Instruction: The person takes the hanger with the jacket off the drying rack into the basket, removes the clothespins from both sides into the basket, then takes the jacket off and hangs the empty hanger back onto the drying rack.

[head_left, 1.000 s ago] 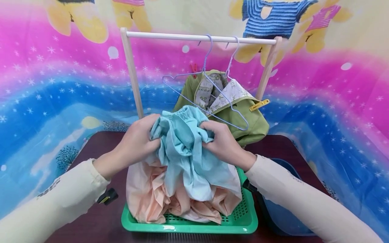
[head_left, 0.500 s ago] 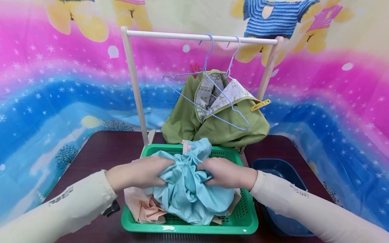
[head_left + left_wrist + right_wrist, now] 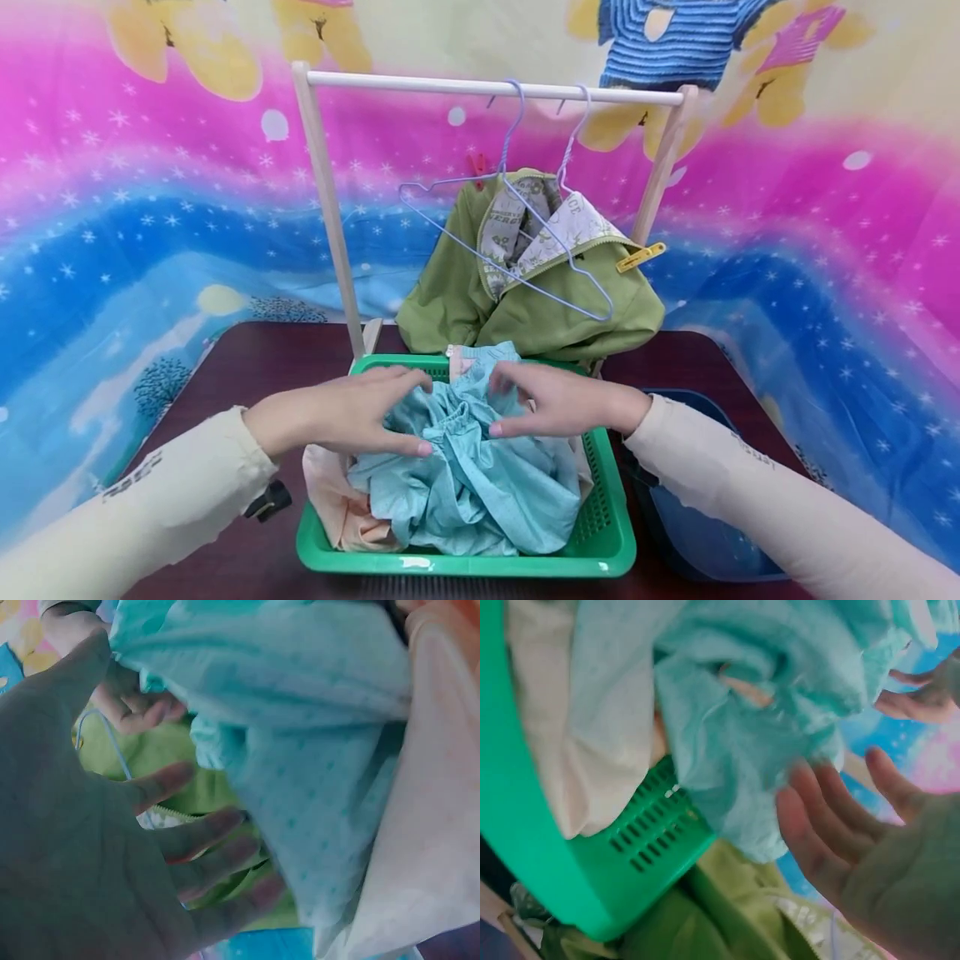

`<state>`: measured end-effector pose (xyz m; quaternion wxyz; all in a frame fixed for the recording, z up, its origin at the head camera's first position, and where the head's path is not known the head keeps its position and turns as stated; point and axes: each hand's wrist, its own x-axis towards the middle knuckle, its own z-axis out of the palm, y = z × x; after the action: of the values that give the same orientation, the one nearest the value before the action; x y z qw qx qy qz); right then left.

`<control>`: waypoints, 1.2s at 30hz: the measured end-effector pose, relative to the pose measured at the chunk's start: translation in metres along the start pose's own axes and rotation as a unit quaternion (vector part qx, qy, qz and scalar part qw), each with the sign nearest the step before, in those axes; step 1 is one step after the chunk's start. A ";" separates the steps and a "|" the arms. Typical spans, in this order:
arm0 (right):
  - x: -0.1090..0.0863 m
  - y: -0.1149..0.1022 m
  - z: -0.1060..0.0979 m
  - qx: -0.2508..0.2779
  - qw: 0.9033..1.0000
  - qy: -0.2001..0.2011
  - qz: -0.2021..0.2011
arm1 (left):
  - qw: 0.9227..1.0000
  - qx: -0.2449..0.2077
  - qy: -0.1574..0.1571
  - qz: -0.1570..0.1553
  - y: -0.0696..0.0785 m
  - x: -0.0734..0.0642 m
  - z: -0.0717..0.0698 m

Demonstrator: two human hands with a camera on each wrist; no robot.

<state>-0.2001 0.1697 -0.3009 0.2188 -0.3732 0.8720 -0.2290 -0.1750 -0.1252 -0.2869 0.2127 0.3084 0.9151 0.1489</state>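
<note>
A crumpled turquoise garment [image 3: 480, 475] with a gathered elastic band lies in the green basket [image 3: 465, 565], on top of a peach garment [image 3: 341, 508]. My left hand [image 3: 352, 412] is spread over its left side, fingers apart and holding nothing. In the left wrist view, the left hand [image 3: 127, 832] has its fingers extended beside the turquoise cloth. Over the garment's right side my right hand [image 3: 562, 400] is relaxed, thumb and fingers parted. The right wrist view shows the right hand [image 3: 862, 840] with nothing in its grasp, fingertips near the turquoise cloth [image 3: 735, 750].
Behind the basket stands a rack [image 3: 495, 87] with lilac wire hangers [image 3: 510, 137]. A green jacket [image 3: 465, 275] lies under it, with a yellow clothespin [image 3: 641, 257] and a red clothespin [image 3: 477, 169] near it. A dark blue bin [image 3: 720, 533] stands on the dark table [image 3: 247, 375] at right.
Both hands lowered the turquoise garment from above into the basket, over the peach garment. They then let go of it, and their fingers have spread apart.
</note>
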 end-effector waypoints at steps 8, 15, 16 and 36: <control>0.011 0.013 0.016 -0.061 0.991 -0.086 0.077 | 0.995 -0.021 -0.079 -0.055 -0.002 0.003 0.011; 0.013 0.012 0.031 -0.098 0.957 -0.210 0.173 | 0.986 0.025 -0.124 -0.104 0.000 0.021 0.023; 0.014 0.011 0.033 -0.103 0.954 -0.218 0.180 | 0.985 0.031 -0.132 -0.109 0.002 0.024 0.024; 0.048 -0.010 0.056 -0.314 0.870 -0.297 0.238 | 0.953 0.177 -0.197 -0.150 0.026 0.078 0.043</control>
<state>-0.1935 0.1139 -0.3501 0.3870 -0.2533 0.8542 0.2374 -0.1976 -0.0499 -0.3371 0.3506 0.2239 0.9023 -0.1130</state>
